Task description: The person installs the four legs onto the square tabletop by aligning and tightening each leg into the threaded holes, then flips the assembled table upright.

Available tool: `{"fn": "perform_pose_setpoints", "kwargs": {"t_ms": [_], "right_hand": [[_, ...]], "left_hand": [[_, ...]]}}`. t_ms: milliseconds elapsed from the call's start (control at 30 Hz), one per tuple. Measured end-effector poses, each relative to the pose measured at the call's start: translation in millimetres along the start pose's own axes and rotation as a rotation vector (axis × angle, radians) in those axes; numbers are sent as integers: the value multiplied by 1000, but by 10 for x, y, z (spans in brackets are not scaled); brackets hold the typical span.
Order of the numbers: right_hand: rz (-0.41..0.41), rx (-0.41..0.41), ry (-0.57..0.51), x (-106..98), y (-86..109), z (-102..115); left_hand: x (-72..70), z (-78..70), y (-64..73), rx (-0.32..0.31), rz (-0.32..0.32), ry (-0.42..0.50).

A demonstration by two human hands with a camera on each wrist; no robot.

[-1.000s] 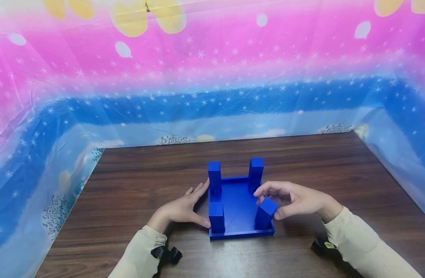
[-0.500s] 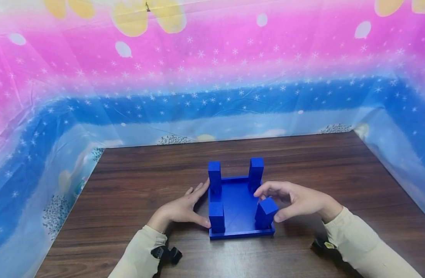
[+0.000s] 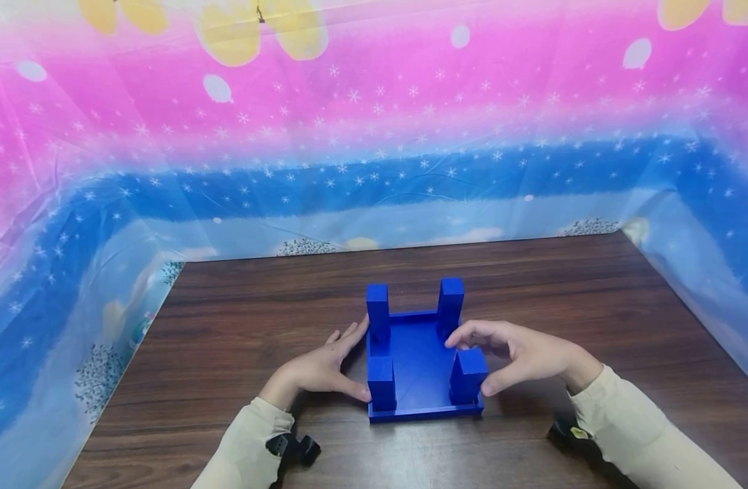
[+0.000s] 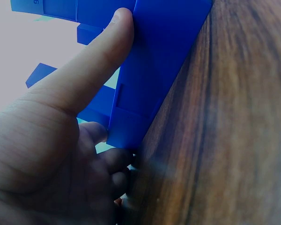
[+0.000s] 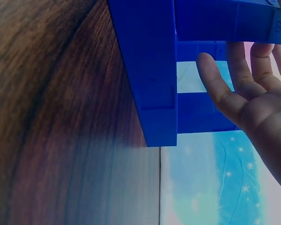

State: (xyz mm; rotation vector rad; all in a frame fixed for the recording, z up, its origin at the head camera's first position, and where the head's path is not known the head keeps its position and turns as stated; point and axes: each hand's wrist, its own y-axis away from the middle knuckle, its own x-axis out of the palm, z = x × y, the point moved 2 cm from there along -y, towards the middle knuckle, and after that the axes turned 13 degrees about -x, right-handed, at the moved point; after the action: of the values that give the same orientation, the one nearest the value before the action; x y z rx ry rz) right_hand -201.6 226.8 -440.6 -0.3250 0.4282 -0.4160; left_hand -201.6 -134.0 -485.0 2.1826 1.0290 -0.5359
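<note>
A shallow blue tray (image 3: pixel 419 367) with raised rims lies on the table, an upright square post at each corner. My right hand (image 3: pixel 526 352) grips the near right post (image 3: pixel 468 377), thumb on its right side and fingers behind it; in the right wrist view this post (image 5: pixel 234 19) stands between the thumb and the fingers. Along the tray's left side rests my left hand (image 3: pixel 318 367), spread wide. Its thumb (image 4: pixel 107 47) presses by the near left post (image 3: pixel 382 384), while the fingers touch near the far left post (image 3: pixel 378 312).
The far right post (image 3: pixel 450 305) rises just behind the right fingertips. Dark wood-grain table (image 3: pixel 257 292) surrounds the tray. Printed cloth (image 3: pixel 380 149) hangs along the table's back and sides. Each wrist bears a black camera (image 3: pixel 294 448).
The near right post has turned in my right hand, from skewed to nearly square with the tray's corner. My left hand and the tray have stayed put.
</note>
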Motion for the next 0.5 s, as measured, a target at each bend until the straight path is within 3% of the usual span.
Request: {"fn": "perform_pose_setpoints", "kwargs": {"t_ms": [333,500], "right_hand": [[31,8,2,4,-15,23],[77,-36,-9,4,-21,16]], "left_hand": [[71,323,-221,37,-4,39],[71,313,-216,38,-6,41]]}}
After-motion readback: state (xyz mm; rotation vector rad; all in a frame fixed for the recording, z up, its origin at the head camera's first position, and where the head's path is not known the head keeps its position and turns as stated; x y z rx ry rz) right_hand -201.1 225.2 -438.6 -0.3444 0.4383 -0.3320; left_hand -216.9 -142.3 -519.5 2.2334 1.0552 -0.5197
